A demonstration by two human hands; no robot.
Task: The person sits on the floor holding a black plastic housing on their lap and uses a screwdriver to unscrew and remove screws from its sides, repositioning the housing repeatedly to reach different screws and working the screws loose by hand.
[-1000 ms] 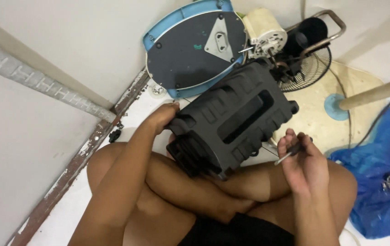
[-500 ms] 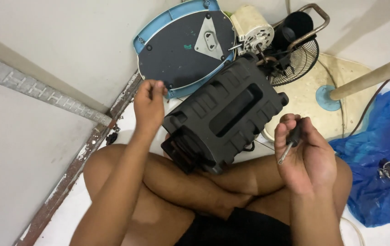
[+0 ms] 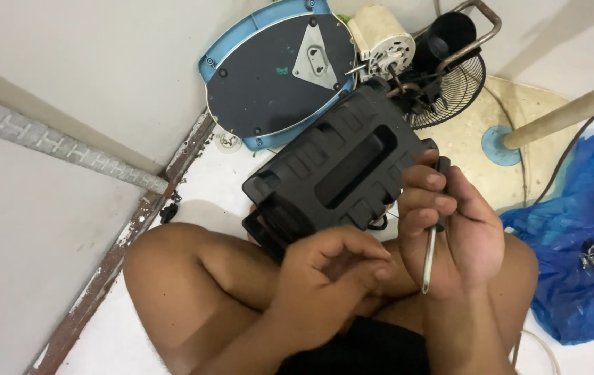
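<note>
A black ribbed plastic casing (image 3: 339, 167) with a recessed handle rests tilted on my crossed legs. My right hand (image 3: 450, 229) is closed around a screwdriver (image 3: 430, 243), its black handle up by the fingers and its metal shaft pointing down. My left hand (image 3: 325, 278) hovers just below the casing, fingers curled loosely with the fingertips drawn together; whether something small sits between them I cannot make out. Neither hand touches the casing.
A blue-rimmed round fan base (image 3: 276, 69) leans against the wall behind the casing. A cream fan motor (image 3: 380, 35) and a black wire grille (image 3: 450, 87) lie beside it. A blue plastic bag (image 3: 575, 243) is on the right. A metal door track (image 3: 137, 222) runs along the left.
My left hand let go of the casing's far edge and came down in front of my lap. My right hand rose and turned the screwdriver tip downward.
</note>
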